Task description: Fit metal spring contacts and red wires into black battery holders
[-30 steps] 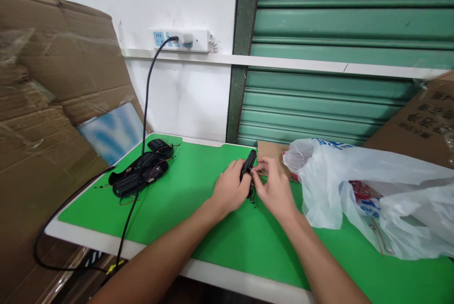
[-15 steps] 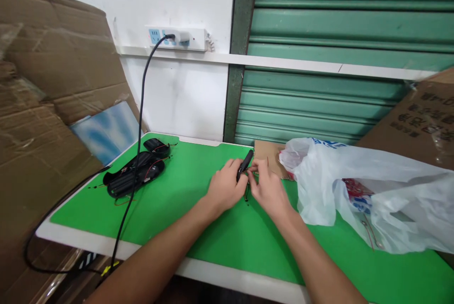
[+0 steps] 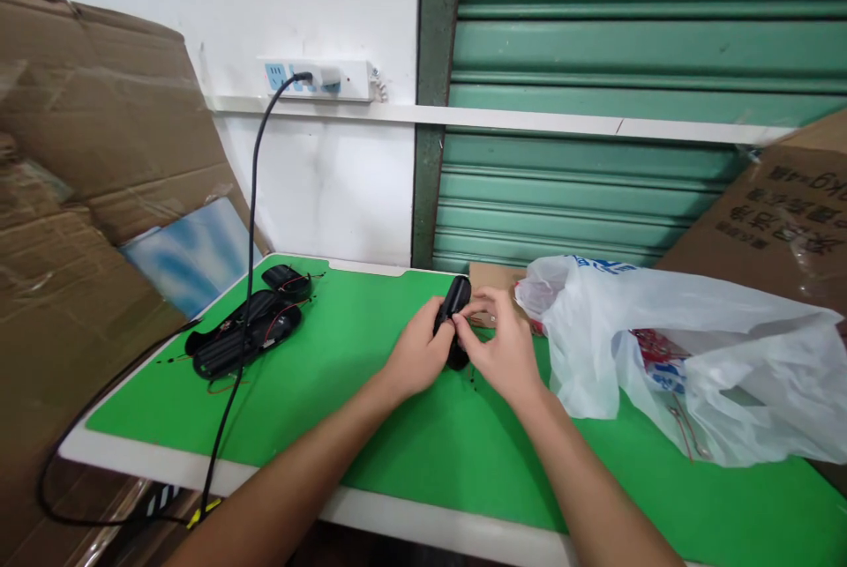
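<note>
Over the green mat, a black plastic housing (image 3: 456, 294) is gripped in my left hand (image 3: 422, 346), tilted with its upper end pointing away from me. My right hand (image 3: 499, 342) is at the housing's right side, thumb and forefinger pinched together against it; what lies between those fingertips is too small to make out. Thin dark wire ends (image 3: 473, 380) hang below the housing. Farther left on the mat lies a group of similar black housings (image 3: 248, 333) with thin red and black wires.
A white plastic bag (image 3: 595, 329) holding red parts sits at the right, a cardboard piece (image 3: 493, 278) behind my right hand. A black cable (image 3: 253, 197) runs from the wall power strip (image 3: 354, 80) down across the left housings. Large cardboard (image 3: 99, 152) leans at the left.
The housing has turned, so more of its broad ribbed face shows. My right fingertips have shifted slightly along its side. The whole view has shifted a little.
</note>
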The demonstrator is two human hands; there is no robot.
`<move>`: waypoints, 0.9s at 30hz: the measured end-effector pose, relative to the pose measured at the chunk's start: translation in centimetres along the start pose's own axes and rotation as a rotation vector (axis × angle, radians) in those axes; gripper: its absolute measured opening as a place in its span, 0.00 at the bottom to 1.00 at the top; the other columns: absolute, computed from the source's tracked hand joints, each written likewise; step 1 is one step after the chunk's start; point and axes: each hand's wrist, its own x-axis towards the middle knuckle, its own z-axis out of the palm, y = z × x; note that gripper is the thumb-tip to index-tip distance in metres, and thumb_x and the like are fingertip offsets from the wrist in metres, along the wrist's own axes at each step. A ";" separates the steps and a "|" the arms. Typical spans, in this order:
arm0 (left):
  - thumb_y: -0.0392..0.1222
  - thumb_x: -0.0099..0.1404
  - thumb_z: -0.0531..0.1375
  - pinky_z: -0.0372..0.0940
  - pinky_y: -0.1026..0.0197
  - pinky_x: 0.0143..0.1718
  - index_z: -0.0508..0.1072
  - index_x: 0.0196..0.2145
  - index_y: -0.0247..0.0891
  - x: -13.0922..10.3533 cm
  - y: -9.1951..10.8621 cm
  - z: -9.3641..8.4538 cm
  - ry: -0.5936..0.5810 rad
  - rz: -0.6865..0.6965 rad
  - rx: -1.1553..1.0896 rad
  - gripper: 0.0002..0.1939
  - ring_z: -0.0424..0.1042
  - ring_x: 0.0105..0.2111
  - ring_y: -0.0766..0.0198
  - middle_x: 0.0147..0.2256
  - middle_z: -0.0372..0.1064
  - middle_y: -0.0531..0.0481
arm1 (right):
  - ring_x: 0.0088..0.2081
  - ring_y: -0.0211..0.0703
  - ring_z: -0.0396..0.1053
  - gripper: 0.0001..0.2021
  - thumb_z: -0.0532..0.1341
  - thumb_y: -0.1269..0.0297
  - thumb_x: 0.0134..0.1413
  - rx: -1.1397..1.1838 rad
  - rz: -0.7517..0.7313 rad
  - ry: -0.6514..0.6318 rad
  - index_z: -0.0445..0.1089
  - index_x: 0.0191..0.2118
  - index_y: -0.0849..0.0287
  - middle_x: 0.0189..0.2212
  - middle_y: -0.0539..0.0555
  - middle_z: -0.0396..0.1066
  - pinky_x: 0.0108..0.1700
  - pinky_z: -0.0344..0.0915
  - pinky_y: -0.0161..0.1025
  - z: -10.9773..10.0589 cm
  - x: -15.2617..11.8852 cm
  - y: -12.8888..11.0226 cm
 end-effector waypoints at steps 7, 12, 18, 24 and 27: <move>0.49 0.68 0.54 0.60 0.58 0.50 0.64 0.52 0.36 0.7 -0.7 -0.5 -0.196 -0.087 -0.346 0.19 0.65 0.45 0.58 0.44 0.68 0.47 | 0.53 0.41 0.69 0.35 0.61 0.64 0.53 0.422 0.330 -0.056 0.51 0.66 0.56 0.56 0.59 0.65 0.50 0.71 0.36 -0.6 1.0 1.0; 0.44 0.69 0.51 0.57 0.54 0.58 0.61 0.56 0.35 0.3 -0.8 -0.8 -0.282 -0.068 -0.282 0.20 0.63 0.53 0.56 0.51 0.66 0.43 | 0.49 0.39 0.70 0.37 0.58 0.66 0.53 0.508 0.418 -0.292 0.51 0.69 0.53 0.56 0.56 0.65 0.52 0.69 0.37 -0.6 0.8 1.6; 0.48 0.72 0.51 0.56 0.52 0.62 0.58 0.59 0.34 0.4 -0.7 -1.0 -0.294 -0.061 -0.280 0.23 0.64 0.56 0.55 0.55 0.65 0.39 | 0.55 0.40 0.68 0.37 0.58 0.65 0.54 0.519 0.418 -0.333 0.52 0.70 0.53 0.60 0.54 0.63 0.57 0.66 0.36 -1.1 0.8 1.3; 0.51 0.74 0.51 0.53 0.49 0.66 0.57 0.61 0.36 0.4 -1.0 -1.2 -0.345 -0.006 -0.190 0.24 0.62 0.60 0.53 0.59 0.64 0.39 | 0.55 0.39 0.68 0.37 0.58 0.68 0.52 0.501 0.436 -0.361 0.54 0.70 0.53 0.61 0.54 0.63 0.59 0.66 0.37 -1.2 0.8 1.2; 0.51 0.74 0.51 0.51 0.46 0.68 0.53 0.64 0.36 0.4 -0.9 -1.4 -0.374 0.004 -0.183 0.27 0.58 0.64 0.52 0.62 0.61 0.37 | 0.50 0.39 0.71 0.38 0.58 0.69 0.50 0.513 0.453 -0.404 0.55 0.69 0.54 0.55 0.55 0.68 0.52 0.70 0.35 -1.5 0.9 1.0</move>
